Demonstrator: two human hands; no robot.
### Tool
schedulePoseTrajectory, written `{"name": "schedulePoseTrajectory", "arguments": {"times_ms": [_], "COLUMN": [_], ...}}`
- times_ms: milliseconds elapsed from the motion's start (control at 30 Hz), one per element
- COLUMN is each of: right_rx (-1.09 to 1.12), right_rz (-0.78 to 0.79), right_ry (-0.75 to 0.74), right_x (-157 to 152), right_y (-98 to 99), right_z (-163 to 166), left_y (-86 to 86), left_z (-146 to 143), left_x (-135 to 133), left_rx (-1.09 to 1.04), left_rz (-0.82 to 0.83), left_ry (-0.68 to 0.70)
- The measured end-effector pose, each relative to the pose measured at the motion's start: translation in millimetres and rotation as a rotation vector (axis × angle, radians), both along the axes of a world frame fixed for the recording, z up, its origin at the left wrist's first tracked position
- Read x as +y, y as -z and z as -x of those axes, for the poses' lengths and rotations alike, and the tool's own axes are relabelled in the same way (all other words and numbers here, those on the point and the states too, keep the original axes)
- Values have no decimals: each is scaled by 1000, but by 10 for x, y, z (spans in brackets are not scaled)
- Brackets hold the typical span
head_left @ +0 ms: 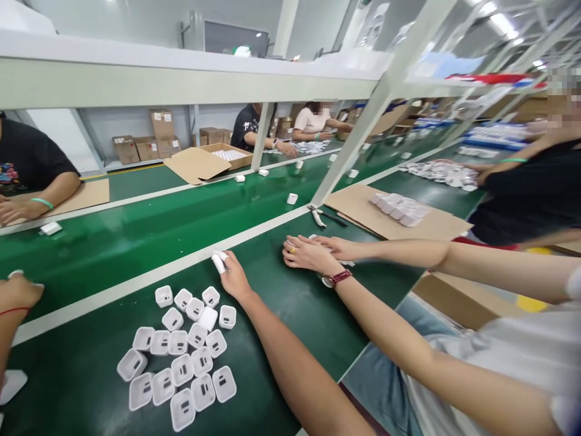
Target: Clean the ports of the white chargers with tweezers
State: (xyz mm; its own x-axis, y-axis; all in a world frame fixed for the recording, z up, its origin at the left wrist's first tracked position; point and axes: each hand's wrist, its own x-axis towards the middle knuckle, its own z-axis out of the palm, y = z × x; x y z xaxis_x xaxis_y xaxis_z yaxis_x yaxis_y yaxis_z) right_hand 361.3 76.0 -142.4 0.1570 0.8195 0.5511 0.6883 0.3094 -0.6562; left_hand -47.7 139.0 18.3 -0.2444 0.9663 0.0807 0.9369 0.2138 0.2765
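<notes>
At the left edge, my left hand [19,297], with a red string at the wrist, is closed over the bench's edge strip. White shows at its fingertips and on top; whether that is finger covers or a held part I cannot tell. My right hand [233,275] is closed in a pinch above the green bench, white covers on its fingertips. What lies inside the pinch, if anything, is hidden. Just left of and below it stand several small white square plastic housings [182,368], most with the open side up and dark slots inside. One white housing [208,318] shows a plain closed face.
Beyond a pale strip runs a green conveyor belt [181,224] carrying scattered white pieces [292,198]. A co-worker's hands [313,251] work close on my right. Pliers [317,216] lie by a slanted post [345,175]. Cardboard [436,230] holds white parts [399,209].
</notes>
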Motion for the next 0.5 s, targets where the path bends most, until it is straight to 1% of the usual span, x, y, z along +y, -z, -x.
{"name": "schedulePoseTrajectory", "arguments": {"times_ms": [33, 67, 100, 167, 233, 300, 400, 500], "right_rx": [14, 28, 41, 70, 98, 103, 120, 227], "right_rz": [-32, -62, -87, -121, -134, -147, -133, -45], "right_ry": [9, 16, 22, 19, -3, -21, -60, -162], "right_x": [-3, -11, -24, -62, -113, -174, -274, -339], "right_y": [-14, -34, -62, -137, -235, -339, -467, -536], "right_z": [-7, -13, -16, -7, 31, 97, 218, 304], "left_y": [64, 125, 178, 253, 302, 350, 443, 541], "left_z": [119, 183, 194, 73, -192, -553, -1167, -1679], "left_x": [18, 52, 97, 192, 245, 210, -37, -389], "left_rx": [14, 21, 19, -7, -34, -68, -109, -109], "left_rz": [-70, -138, -195, -240, -273, -288, -311, -374], "left_ry": [-112, -182, -196, -89, 63, 231, 494, 874]}}
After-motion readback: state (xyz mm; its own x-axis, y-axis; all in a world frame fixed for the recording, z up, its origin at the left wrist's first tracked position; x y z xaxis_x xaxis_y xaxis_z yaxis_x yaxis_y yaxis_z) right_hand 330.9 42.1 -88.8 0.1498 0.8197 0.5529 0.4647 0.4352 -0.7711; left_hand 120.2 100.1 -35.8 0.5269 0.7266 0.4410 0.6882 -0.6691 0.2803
